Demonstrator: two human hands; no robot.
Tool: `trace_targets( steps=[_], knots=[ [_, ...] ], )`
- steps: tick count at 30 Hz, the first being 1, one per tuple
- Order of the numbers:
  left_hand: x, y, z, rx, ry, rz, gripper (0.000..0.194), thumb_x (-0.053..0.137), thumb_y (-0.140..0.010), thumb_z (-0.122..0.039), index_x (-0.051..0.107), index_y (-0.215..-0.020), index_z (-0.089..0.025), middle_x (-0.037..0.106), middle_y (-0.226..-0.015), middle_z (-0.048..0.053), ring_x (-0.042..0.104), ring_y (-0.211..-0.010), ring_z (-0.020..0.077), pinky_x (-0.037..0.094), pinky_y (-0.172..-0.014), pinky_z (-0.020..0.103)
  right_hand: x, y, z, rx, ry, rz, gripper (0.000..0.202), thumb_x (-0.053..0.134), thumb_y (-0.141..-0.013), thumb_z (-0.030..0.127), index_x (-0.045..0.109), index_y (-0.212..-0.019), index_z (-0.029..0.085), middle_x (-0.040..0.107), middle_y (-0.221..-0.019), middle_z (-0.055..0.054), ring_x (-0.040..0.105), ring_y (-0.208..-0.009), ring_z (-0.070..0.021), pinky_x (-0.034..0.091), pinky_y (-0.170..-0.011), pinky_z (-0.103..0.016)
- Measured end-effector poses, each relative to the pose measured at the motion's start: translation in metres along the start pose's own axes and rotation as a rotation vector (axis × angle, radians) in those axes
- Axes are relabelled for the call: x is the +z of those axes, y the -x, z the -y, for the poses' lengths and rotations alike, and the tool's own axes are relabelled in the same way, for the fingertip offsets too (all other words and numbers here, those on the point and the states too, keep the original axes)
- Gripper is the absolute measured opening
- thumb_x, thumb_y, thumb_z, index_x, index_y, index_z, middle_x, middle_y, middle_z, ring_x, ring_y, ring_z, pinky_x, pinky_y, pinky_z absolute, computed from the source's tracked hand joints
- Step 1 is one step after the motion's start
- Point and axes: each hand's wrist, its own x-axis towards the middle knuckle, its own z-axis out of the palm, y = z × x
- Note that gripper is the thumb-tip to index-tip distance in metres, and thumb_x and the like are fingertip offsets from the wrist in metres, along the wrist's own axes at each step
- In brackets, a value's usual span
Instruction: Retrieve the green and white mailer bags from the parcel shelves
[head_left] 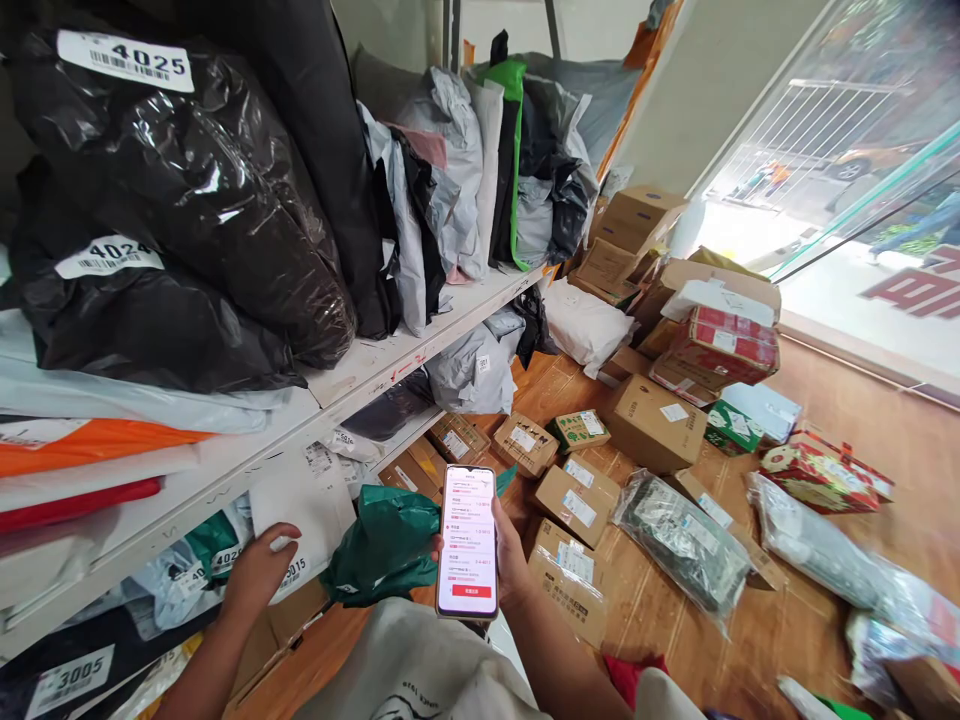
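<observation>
A smartphone [469,540] lies upright in my right hand [510,550], whose fingers wrap round its edges. Its lit screen shows a list of text entries and a red button at the bottom. My left hand [261,565] hovers at the lower left, loosely bent, thumb and forefinger slightly apart, and nothing shows in it. Behind that hand is a white parcel [300,510], its label partly covered and ending in 015. A green plastic parcel [390,545] sits just left of the phone.
Black bagged parcels [187,200] labelled 4025 and 4024 stand on the white shelf [405,365] with grey bags. Below is a dark parcel [67,680] labelled 3005. Cardboard boxes [577,500] and a clear-wrapped parcel [686,540] cover the wooden floor. A glass door [862,220] is at right.
</observation>
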Motion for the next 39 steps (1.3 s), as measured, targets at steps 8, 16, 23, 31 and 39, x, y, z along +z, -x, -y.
trace_targets(
  steps=[8,16,23,31,39],
  knots=[
    [0.015,-0.003,0.007,0.077,-0.022,-0.02,0.029,0.051,-0.069,-0.039,0.064,-0.09,-0.023,0.057,-0.054,-0.001,0.057,-0.061,0.0224,0.041,-0.062,0.028,-0.01,-0.005,-0.002,0.01,0.026,0.029,0.063,0.066,-0.062,0.068,0.064,-0.09,0.011,0.073,-0.074,-0.01,0.068,-0.067,-0.0216,0.051,-0.067,-0.032],
    [0.021,-0.008,0.015,0.101,-0.005,-0.028,0.031,0.049,-0.07,-0.038,0.066,-0.09,-0.022,0.062,-0.063,0.001,0.059,-0.064,0.0214,0.043,-0.063,0.028,-0.006,-0.008,0.003,0.04,0.077,0.038,0.07,0.043,-0.072,0.077,0.063,-0.088,0.012,0.073,-0.072,-0.012,0.069,-0.064,-0.0215,0.051,-0.059,-0.029],
    [0.023,-0.007,0.016,0.121,-0.008,-0.078,0.029,0.05,-0.069,-0.035,0.067,-0.088,-0.022,0.064,-0.068,0.003,0.061,-0.07,0.0222,0.044,-0.067,0.029,-0.003,-0.01,0.009,0.053,0.074,-0.062,0.069,0.035,-0.077,0.076,0.062,-0.082,0.012,0.072,-0.066,-0.012,0.069,-0.058,-0.0215,0.051,-0.053,-0.028],
    [0.024,-0.007,0.018,0.123,0.005,-0.069,0.031,0.049,-0.071,-0.034,0.067,-0.093,-0.021,0.067,-0.076,0.005,0.062,-0.072,0.0212,0.045,-0.069,0.029,-0.002,-0.019,-0.011,0.131,0.086,0.001,0.07,0.039,-0.074,0.077,0.062,-0.081,0.012,0.071,-0.067,-0.013,0.067,-0.057,-0.0198,0.049,-0.051,-0.025],
    [0.023,-0.001,0.012,0.09,-0.002,-0.073,0.036,0.047,-0.075,-0.039,0.066,-0.101,-0.022,0.062,-0.06,0.0,0.059,-0.061,0.0203,0.044,-0.06,0.028,0.002,-0.034,-0.017,0.17,0.092,0.015,0.068,0.041,-0.074,0.077,0.062,-0.081,0.012,0.071,-0.066,-0.013,0.068,-0.056,-0.0203,0.05,-0.053,-0.026]
  ],
)
